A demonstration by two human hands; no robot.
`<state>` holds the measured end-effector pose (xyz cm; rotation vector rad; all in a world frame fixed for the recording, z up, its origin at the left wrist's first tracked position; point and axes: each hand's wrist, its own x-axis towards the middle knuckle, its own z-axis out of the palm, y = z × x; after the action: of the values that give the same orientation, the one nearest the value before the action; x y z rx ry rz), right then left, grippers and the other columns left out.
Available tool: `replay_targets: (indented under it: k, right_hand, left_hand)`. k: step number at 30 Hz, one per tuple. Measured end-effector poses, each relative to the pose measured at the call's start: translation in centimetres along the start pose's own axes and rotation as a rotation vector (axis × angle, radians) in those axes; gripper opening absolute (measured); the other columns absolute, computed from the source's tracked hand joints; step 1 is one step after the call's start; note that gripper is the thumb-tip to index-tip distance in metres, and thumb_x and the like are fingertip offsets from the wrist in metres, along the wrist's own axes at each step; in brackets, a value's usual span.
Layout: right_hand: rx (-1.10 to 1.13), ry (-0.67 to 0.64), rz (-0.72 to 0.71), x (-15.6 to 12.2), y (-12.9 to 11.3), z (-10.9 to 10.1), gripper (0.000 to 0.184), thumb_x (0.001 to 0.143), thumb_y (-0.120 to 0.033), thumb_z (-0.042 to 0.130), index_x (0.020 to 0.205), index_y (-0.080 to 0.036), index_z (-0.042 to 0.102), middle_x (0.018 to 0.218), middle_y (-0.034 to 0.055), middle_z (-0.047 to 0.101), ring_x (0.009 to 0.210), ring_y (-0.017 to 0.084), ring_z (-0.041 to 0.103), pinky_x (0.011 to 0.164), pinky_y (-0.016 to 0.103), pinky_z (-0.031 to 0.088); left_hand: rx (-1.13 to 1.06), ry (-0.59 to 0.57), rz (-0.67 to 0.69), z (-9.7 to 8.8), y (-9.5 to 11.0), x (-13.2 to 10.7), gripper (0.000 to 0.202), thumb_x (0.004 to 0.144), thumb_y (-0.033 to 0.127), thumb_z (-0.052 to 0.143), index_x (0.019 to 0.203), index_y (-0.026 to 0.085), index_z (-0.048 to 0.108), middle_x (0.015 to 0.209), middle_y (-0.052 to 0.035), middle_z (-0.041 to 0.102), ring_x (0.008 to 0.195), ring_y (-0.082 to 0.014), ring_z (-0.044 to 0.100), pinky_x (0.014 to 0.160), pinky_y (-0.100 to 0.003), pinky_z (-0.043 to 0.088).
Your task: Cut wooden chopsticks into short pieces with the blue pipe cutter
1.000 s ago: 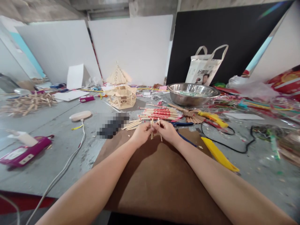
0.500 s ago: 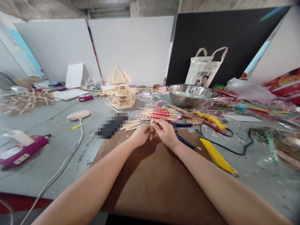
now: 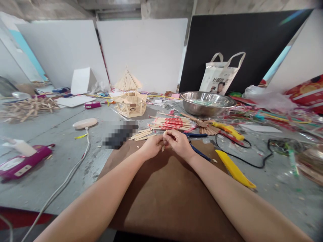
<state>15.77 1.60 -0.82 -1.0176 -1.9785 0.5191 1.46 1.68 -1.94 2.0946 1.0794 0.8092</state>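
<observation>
Over the brown mat, my left hand and my right hand meet, fingertips pinched together on short pale wooden sticks. Most of the sticks is hidden by my fingers; only small ends show above and below, so I cannot tell how many there are. Just beyond my left hand lie loose wooden sticks. Behind both hands is a pile of chopsticks in red-printed wrappers. A blue-handled tool, partly covered by my right hand, rests beside it.
A wooden stick model pavilion stands at the back, with a steel basin to its right. On the right lie a yellow-handled tool with a black cord and a yellow cutter. A purple power strip and white cable occupy the left.
My right fingers have closed further over the top of the sticks, so less of them shows. Both hands stay in nearly the same place.
</observation>
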Motion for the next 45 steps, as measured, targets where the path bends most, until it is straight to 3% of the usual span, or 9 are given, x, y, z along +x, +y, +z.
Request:
replay_targets:
  k: [9,13,17,21,24,26,37,42,45]
  right_hand:
    - [0.119,-0.033,-0.006,0.2,-0.4,-0.1,0.025,0.073,-0.036,0.047,0.058,-0.016,0.055,0.059,0.0003,0.055,0.061,0.012,0.050,0.061,0.022,0.038]
    - [0.095,-0.123,-0.013,0.6,-0.3,-1.0,0.034,0.075,-0.039,0.041,0.056,-0.015,0.056,0.061,0.0018,0.056,0.064,0.012,0.051,0.062,0.023,0.038]
    - [-0.223,-0.252,0.155,1.3,0.2,-3.7,0.035,0.076,-0.043,0.036,0.081,-0.018,0.060,0.070,0.0022,0.060,0.065,0.013,0.052,0.060,0.024,0.038]
    - [-0.825,-0.471,0.399,1.3,0.5,-6.4,0.030,0.059,-0.042,0.054,0.076,-0.019,0.060,0.080,0.0066,0.061,0.072,0.020,0.054,0.058,0.028,0.037]
    - [-0.961,-0.634,0.505,0.9,0.6,-6.9,0.026,0.054,-0.032,0.057,0.076,-0.019,0.061,0.083,0.0085,0.061,0.072,0.022,0.055,0.055,0.028,0.037]
    - [-0.978,-0.651,0.515,0.8,0.9,-6.6,0.025,0.052,-0.027,0.056,0.075,-0.019,0.062,0.084,0.0100,0.062,0.071,0.023,0.056,0.053,0.028,0.037]
    - [-0.814,-0.226,0.453,1.6,1.7,-6.3,0.030,0.061,-0.039,0.048,0.082,-0.020,0.056,0.080,0.0076,0.061,0.068,0.022,0.055,0.053,0.028,0.035]
    - [-0.694,0.116,0.351,1.9,0.5,-6.0,0.047,0.063,-0.030,0.046,0.107,-0.014,0.044,0.085,0.0097,0.059,0.075,0.023,0.054,0.060,0.029,0.037]
    - [-0.608,0.227,0.299,2.0,-0.1,-6.2,0.040,0.063,-0.027,0.044,0.101,-0.012,0.049,0.079,0.0089,0.060,0.072,0.021,0.053,0.062,0.028,0.037]
  left_hand:
    - [-0.024,-0.003,-0.011,0.1,-0.4,0.1,0.024,0.074,0.026,0.038,0.072,0.012,0.058,0.061,-0.0012,0.058,0.059,-0.0099,0.051,0.059,-0.020,0.040]
    - [0.004,0.002,-0.006,0.0,-0.2,0.0,0.024,0.074,0.027,0.038,0.071,0.012,0.057,0.062,-0.0011,0.058,0.058,-0.0094,0.050,0.058,-0.019,0.039]
    - [0.002,0.029,-0.021,0.1,0.4,-0.3,0.026,0.075,0.029,0.037,0.069,0.013,0.055,0.062,-0.0010,0.057,0.055,-0.0086,0.049,0.054,-0.019,0.039]
    - [-0.083,0.038,-0.047,0.3,0.6,-0.3,0.029,0.076,0.034,0.036,0.070,0.013,0.054,0.065,-0.0028,0.058,0.054,-0.0088,0.051,0.055,-0.020,0.041]
    - [-0.146,0.038,-0.063,0.5,0.4,-0.2,0.030,0.076,0.036,0.036,0.072,0.013,0.054,0.067,-0.0036,0.060,0.056,-0.0097,0.053,0.056,-0.022,0.042]
    - [-0.195,0.042,-0.090,0.5,0.2,-0.1,0.030,0.076,0.037,0.037,0.074,0.012,0.054,0.069,-0.0042,0.060,0.057,-0.0105,0.054,0.056,-0.023,0.043]
    - [-0.041,0.112,-0.054,0.3,-0.1,-0.1,0.026,0.076,0.031,0.036,0.073,0.013,0.055,0.071,-0.0040,0.061,0.063,-0.0115,0.055,0.059,-0.022,0.042]
    - [-0.072,0.101,-0.052,0.5,-0.4,0.0,0.024,0.076,0.030,0.036,0.072,0.013,0.052,0.072,-0.0042,0.061,0.064,-0.0115,0.055,0.059,-0.022,0.042]
    - [-0.100,0.104,-0.063,0.7,-0.6,0.0,0.024,0.075,0.031,0.037,0.073,0.013,0.052,0.073,-0.0045,0.061,0.064,-0.0116,0.056,0.059,-0.022,0.043]
